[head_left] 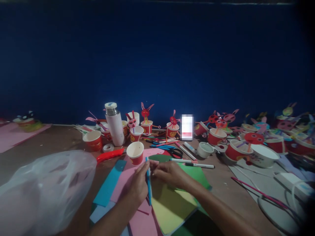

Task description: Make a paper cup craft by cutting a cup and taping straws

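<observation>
The left hand (139,184) has a slim blue piece (149,186) in its grip; the right hand (169,173) curls beside it (grip: cannot tell); a paper cup (135,152) stands beyond.

L hand (139,184) & R hand (169,173), both bare; L forearm (114,209) & R forearm (219,207), slim, bare as far as vis.
</observation>
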`<action>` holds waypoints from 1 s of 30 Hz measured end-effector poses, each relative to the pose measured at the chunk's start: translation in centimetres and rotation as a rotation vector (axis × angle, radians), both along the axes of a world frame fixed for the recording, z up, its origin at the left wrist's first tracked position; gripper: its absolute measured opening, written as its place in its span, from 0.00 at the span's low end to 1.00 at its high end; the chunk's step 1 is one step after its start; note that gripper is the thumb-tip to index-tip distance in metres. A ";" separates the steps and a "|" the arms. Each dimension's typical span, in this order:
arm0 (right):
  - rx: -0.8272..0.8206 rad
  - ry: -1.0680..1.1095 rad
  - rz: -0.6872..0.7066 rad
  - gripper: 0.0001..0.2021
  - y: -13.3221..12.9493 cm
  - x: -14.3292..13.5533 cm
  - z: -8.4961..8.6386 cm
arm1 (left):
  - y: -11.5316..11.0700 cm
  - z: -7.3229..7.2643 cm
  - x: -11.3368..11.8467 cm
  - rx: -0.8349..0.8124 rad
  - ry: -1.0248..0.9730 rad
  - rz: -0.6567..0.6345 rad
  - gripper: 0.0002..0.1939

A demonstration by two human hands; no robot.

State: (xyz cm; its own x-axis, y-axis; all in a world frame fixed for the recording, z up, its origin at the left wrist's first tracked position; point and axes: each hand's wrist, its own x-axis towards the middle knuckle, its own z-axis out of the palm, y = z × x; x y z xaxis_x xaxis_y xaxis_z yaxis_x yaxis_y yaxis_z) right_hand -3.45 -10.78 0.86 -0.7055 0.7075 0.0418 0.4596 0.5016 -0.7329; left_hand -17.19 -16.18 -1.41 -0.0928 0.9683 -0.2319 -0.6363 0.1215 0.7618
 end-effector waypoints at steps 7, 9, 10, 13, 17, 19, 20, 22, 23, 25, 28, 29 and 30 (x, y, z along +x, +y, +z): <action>0.432 -0.392 -0.302 0.13 8.4 2.3 1.5 | -0.1 0.3 0.0 -0.116 -0.075 0.011 0.10; 0.457 -0.442 -0.311 0.11 9.6 1.9 0.8 | 0.0 0.3 -0.1 -0.100 -0.066 -0.016 0.10; 0.466 -0.465 -0.315 0.11 10.0 1.6 0.5 | 0.0 0.2 -0.1 -0.094 -0.067 -0.025 0.10; 0.489 -0.520 -0.346 0.12 10.8 0.8 -0.3 | 0.2 0.1 -0.3 -0.078 -0.072 -0.032 0.11; 0.493 -0.580 -0.368 0.13 11.8 0.3 -0.6 | 0.3 0.0 -0.4 -0.055 -0.062 -0.047 0.10; 0.488 -0.606 -0.371 0.13 12.1 0.3 -0.5 | 0.3 -0.1 -0.4 -0.055 -0.064 -0.060 0.10; 0.484 -0.619 -0.373 0.13 12.2 0.4 -0.5 | 0.3 -0.1 -0.4 -0.053 -0.068 -0.064 0.11; 0.474 -0.644 -0.373 0.13 12.1 0.5 -0.5 | 0.3 -0.1 -0.4 -0.050 -0.073 -0.070 0.11; 0.468 -0.655 -0.369 0.12 12.1 0.5 -0.4 | 0.3 -0.1 -0.5 -0.047 -0.073 -0.069 0.11; 0.456 -0.672 -0.351 0.12 11.9 0.6 -0.4 | 0.3 -0.1 -0.5 -0.046 -0.071 -0.071 0.11; 0.433 -0.694 -0.318 0.12 11.9 0.6 -0.1 | 0.2 -0.1 -0.5 -0.047 -0.071 -0.086 0.11; 0.424 -0.703 -0.308 0.11 12.0 0.5 0.0 | 0.2 -0.1 -0.5 -0.048 -0.071 -0.088 0.11; 0.414 -0.713 -0.298 0.11 12.0 0.5 0.1 | 0.2 -0.1 -0.5 -0.048 -0.071 -0.087 0.11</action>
State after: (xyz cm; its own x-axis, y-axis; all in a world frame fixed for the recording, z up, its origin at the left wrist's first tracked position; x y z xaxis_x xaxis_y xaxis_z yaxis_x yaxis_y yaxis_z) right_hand -2.96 1.27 0.96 -0.4497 0.8921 -0.0447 0.8931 0.4498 -0.0071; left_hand -17.65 -15.96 -1.49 0.0092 0.9596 -0.2811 -0.6739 0.2136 0.7073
